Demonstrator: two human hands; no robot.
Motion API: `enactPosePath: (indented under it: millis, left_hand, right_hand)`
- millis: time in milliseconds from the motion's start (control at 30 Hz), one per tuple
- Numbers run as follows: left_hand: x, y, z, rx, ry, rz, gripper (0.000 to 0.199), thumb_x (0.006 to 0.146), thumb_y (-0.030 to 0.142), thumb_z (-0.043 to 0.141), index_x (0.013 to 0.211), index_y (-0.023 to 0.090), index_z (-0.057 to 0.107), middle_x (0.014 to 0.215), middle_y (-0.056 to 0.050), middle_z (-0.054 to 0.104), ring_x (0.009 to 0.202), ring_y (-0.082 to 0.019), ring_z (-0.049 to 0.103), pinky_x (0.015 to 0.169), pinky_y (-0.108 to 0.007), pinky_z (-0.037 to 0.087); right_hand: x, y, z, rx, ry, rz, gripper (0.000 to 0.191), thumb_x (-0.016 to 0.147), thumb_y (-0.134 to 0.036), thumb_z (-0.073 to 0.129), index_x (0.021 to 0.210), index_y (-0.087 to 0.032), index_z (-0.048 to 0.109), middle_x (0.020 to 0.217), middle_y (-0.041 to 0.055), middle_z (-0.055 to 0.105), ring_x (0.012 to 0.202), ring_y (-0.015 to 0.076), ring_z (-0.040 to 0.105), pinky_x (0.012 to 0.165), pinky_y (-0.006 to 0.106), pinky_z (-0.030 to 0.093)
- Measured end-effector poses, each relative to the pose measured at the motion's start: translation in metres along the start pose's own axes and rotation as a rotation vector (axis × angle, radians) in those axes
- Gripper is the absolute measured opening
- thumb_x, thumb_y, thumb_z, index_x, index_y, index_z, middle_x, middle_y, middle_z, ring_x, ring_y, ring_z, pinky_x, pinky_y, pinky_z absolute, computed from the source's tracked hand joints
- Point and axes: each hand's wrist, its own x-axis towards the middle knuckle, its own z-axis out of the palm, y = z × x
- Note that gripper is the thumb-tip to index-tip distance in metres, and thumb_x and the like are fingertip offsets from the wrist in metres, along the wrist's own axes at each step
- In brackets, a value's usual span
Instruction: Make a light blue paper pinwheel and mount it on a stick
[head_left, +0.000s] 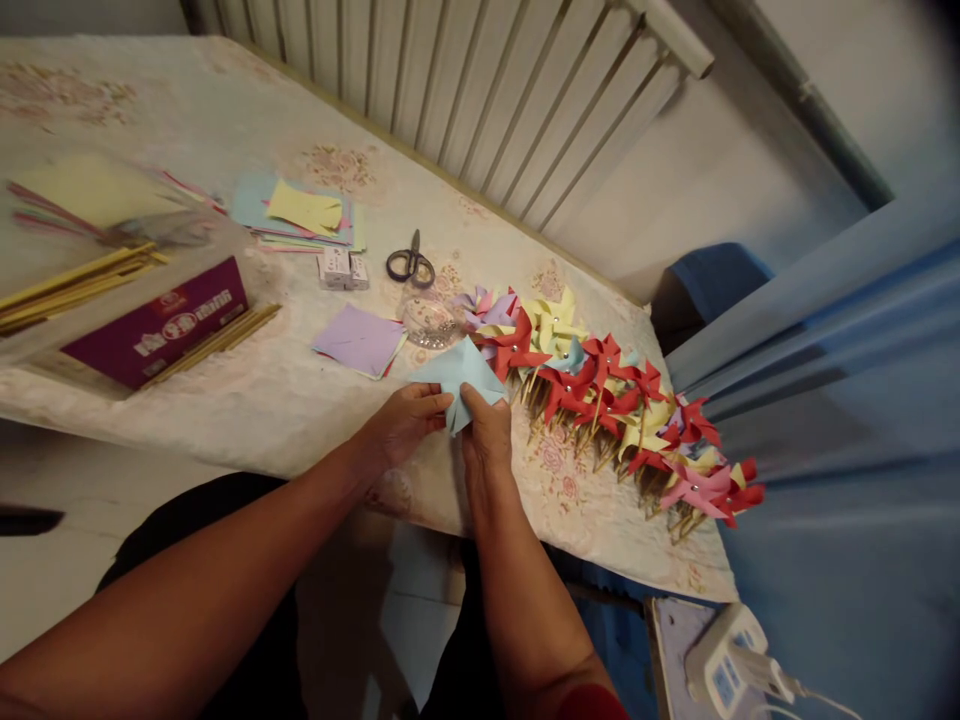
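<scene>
Blue paper [459, 368], one corner pointing away, long axis unclear, pinched by both hands [405, 418].

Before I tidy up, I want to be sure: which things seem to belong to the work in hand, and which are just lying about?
Likely belong:
blue paper, held by left hand and right hand
purple paper
sticks
pinwheels
scissors

Likely unrelated:
power strip
radiator
curtain

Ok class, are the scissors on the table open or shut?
Shut, it appears: the scissors show their blades together as one narrow point.
</scene>
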Motion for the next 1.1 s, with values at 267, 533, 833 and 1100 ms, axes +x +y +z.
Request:
enactPosePath:
  millis: [267, 533, 833, 1100]
  left_hand:
    - [-0.002, 0.004, 0.004, 0.066, 0.103, 0.044, 0.022, 0.066, 0.032, 0.081, 0.074, 0.014, 0.071, 0.071, -0.002, 0.068, 0.064, -0.012, 0.058, 0.068, -0.025, 0.047]
    - [0.001, -0.002, 0.006, 0.038, 0.190, 0.041, 0.019, 0.069, 0.033, 0.077, 0.072, 0.016, 0.068, 0.067, 0.000, 0.066, 0.063, -0.013, 0.059, 0.067, -0.026, 0.048]
    - [0.005, -0.005, 0.006, 0.040, 0.206, 0.056, 0.019, 0.066, 0.032, 0.078, 0.069, 0.017, 0.066, 0.065, 0.001, 0.064, 0.061, -0.013, 0.055, 0.063, -0.026, 0.045]
    - [0.004, -0.001, 0.011, 0.104, 0.261, 0.051, 0.024, 0.067, 0.038, 0.076, 0.064, 0.019, 0.060, 0.061, 0.001, 0.061, 0.061, -0.014, 0.055, 0.062, -0.027, 0.045]
  right_hand:
    - [0.002, 0.003, 0.005, -0.023, -0.039, 0.022, 0.038, 0.063, -0.022, 0.078, 0.099, -0.014, 0.068, 0.084, 0.0020, 0.075, 0.069, 0.0157, 0.069, 0.067, 0.028, 0.060]
    - [0.001, 0.006, 0.003, -0.004, -0.081, 0.062, 0.032, 0.062, -0.022, 0.079, 0.090, -0.015, 0.066, 0.075, -0.0009, 0.072, 0.061, 0.0131, 0.066, 0.062, 0.026, 0.058]
    - [0.006, 0.011, -0.002, -0.030, -0.035, 0.060, 0.035, 0.065, -0.029, 0.075, 0.097, -0.017, 0.065, 0.077, -0.0010, 0.071, 0.063, 0.0123, 0.064, 0.063, 0.025, 0.056]
    - [0.006, 0.015, -0.002, -0.079, -0.030, 0.043, 0.028, 0.068, -0.030, 0.074, 0.091, -0.016, 0.065, 0.075, -0.0014, 0.070, 0.061, 0.0120, 0.062, 0.062, 0.025, 0.054]
